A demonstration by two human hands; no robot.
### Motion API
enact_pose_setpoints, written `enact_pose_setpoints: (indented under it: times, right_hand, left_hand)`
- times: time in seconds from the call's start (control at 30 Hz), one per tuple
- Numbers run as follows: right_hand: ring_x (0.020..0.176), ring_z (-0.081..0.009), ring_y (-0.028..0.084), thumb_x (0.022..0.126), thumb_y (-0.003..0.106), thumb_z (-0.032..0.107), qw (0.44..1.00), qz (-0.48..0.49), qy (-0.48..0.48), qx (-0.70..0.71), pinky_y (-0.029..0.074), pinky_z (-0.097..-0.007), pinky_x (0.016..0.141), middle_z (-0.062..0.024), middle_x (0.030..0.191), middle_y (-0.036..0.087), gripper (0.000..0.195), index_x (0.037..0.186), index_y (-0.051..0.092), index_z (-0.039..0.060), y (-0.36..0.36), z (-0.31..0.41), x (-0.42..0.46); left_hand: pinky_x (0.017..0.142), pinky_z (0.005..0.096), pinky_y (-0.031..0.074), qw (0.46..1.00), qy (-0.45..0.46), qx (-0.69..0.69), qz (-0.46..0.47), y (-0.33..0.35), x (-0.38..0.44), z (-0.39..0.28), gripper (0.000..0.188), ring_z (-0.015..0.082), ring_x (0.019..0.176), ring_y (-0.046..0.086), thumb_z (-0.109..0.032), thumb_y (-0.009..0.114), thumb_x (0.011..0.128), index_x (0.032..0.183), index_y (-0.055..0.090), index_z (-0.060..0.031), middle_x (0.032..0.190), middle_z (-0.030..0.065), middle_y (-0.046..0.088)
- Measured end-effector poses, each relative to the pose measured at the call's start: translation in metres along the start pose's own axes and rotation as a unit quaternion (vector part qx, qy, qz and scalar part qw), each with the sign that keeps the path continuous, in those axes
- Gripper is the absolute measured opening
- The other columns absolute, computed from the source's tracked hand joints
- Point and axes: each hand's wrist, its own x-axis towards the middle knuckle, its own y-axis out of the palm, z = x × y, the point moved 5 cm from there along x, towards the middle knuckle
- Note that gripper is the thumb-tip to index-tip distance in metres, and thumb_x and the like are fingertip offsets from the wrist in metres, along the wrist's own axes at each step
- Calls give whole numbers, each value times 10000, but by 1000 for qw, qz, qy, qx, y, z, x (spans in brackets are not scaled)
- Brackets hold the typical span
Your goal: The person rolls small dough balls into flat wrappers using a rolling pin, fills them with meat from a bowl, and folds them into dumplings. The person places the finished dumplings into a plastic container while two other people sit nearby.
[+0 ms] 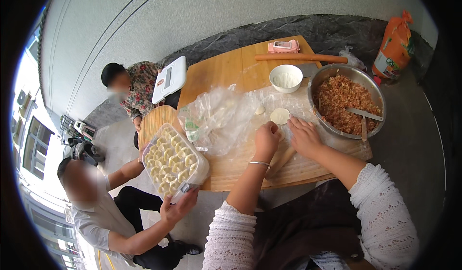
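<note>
My left hand (267, 140), a metal bangle on its wrist, is curled over a small pale piece of dough on the floured wooden board (238, 174); whether the fingers grip it is partly hidden. My right hand (305, 136) lies flatter, palm down, its fingertips at the edge of a round dough wrapper (279, 116). Between my wrists a wooden rolling pin (280, 163) rests on the board, partly covered. A small dough piece (260, 110) sits left of the wrapper. Beyond are a white bowl of flour (286, 79) and a large steel bowl of minced filling (346, 104) with utensils in it.
Floured clear plastic (220, 118) covers the board's left part. A person at left holds a plastic container of dumplings (171, 161) at the table edge; another person holds a white lid (169, 80). A long rolling pin (299, 57) and a pink wipes pack (283, 46) lie at the back.
</note>
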Motion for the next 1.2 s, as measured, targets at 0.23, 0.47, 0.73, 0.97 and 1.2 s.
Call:
enact_pose_setpoints:
  times: [0.23,0.47,0.73,0.97,1.2]
  right_hand:
    - [1334,-313,403,846,567,184,997,56,38,-26,314,-422,1075,-185,1483,378,594,1391,419,-2,13,0,6]
    - [1401,-311,313,916,550,302,993,16,112,-20,267,-417,1120,-176,1537,288,613,1439,369,37,28,3,57]
    - [1450,-279,220,926,521,340,986,122,95,-68,238,-430,1132,-153,1558,255,593,1414,408,21,10,2,3]
    - [1453,-267,215,904,554,389,994,-4,110,-16,223,-424,1134,-152,1556,261,647,1412,412,15,35,5,65]
    - [1446,-288,224,902,560,369,986,126,76,-77,212,-440,1145,-165,1543,282,647,1414,402,6,9,1,-7]
  left_hand:
    - [621,284,511,982,32,-76,170,5,-13,1,138,151,683,652,-23,673,773,897,724,9,761,112,700]
    - [596,316,504,993,-4,18,115,3,2,6,163,198,633,655,-74,658,778,888,731,21,703,152,685]
    - [660,369,529,990,-56,52,119,-5,-11,15,114,265,682,678,-97,695,743,800,718,-1,765,186,695]
    - [673,393,530,994,-20,76,80,-2,-3,0,80,323,732,673,-69,694,710,753,680,-3,743,189,678]
    - [675,385,531,989,-94,31,108,-16,-17,41,74,309,724,680,-61,702,720,762,681,-3,756,184,684]
